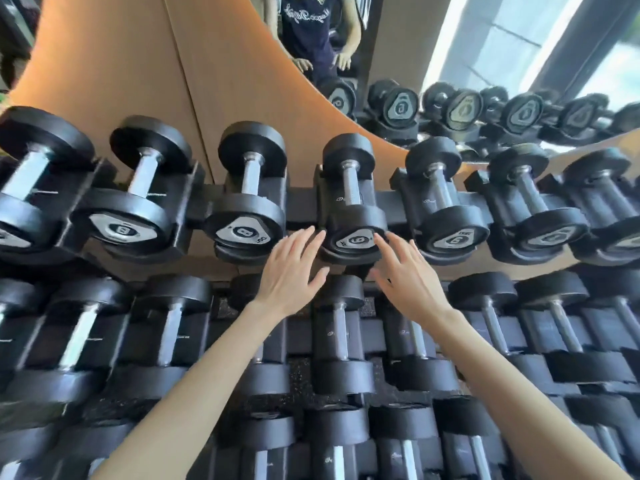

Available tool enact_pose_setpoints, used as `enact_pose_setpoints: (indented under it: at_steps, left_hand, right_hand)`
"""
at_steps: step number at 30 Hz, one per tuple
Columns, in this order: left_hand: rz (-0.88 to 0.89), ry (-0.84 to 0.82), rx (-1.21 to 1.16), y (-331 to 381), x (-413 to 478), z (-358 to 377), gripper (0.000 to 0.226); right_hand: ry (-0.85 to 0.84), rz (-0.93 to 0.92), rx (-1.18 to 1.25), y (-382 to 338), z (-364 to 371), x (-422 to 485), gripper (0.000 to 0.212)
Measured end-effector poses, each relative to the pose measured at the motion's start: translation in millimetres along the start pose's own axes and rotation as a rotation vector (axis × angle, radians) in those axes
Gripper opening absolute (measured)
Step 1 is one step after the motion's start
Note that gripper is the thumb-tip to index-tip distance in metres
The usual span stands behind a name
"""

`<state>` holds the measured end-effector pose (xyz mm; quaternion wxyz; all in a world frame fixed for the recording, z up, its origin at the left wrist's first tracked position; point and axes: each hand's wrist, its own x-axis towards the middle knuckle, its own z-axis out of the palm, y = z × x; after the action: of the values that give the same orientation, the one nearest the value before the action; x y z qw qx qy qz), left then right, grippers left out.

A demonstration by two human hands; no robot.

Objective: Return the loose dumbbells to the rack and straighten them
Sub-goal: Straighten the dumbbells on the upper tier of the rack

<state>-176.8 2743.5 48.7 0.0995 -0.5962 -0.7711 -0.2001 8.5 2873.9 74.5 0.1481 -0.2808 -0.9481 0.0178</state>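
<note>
The left hand and right hand have wide fingers, holding nothing. Hold the dumbbell from both sides and nudge it straight on the rack.

The left hand and the right hand were bare, with slim fingers. Both forearms ran uncovered from the wrist to the bottom edge of the view. In the mirror at the top of the view, the person's reflection wore a dark navy T-shirt with white script lettering across the chest. A small yellowish-outlined crest sat above the lettering, and the reflected arms were bare below the sleeves
</note>
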Motion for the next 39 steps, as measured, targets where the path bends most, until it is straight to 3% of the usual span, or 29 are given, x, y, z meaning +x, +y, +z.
enact_pose_setpoints:
  at_steps: [6, 13, 18, 22, 27, 33, 39]
  left_hand:
    - [0.084, -0.02, -0.038, -29, 37, 12, 0.062]
    - [0.045, -0.019, -0.201, -40, 59, 31, 0.064]
    - [0.03, -0.005, -0.339, -44, 64, 60, 0.066]
    - [-0.007, 0.012, -0.508, -35, 71, 86, 0.068]
    - [-0.065, 0.138, -0.728, -28, 71, 114, 0.062]
    - [-0.091, 0.206, -0.853, -10, 80, 127, 0.057]
    - [-0.15, 0.245, -0.923, -3, 96, 119, 0.054]
  right_hand:
    - [0.021, 0.025, -0.069, -7, -3, 57, 0.055]
    - [-0.076, 0.054, 0.002, 3, 3, 88, 0.057]
    - [-0.174, 0.082, 0.31, 10, 18, 112, 0.06]
    - [-0.123, -0.041, 0.297, 18, 32, 127, 0.065]
    - [0.142, -0.062, 0.349, 27, 53, 129, 0.063]
    - [0.21, -0.044, 0.665, 51, 60, 124, 0.051]
    - [0.242, 0.067, 1.255, 65, 87, 111, 0.042]
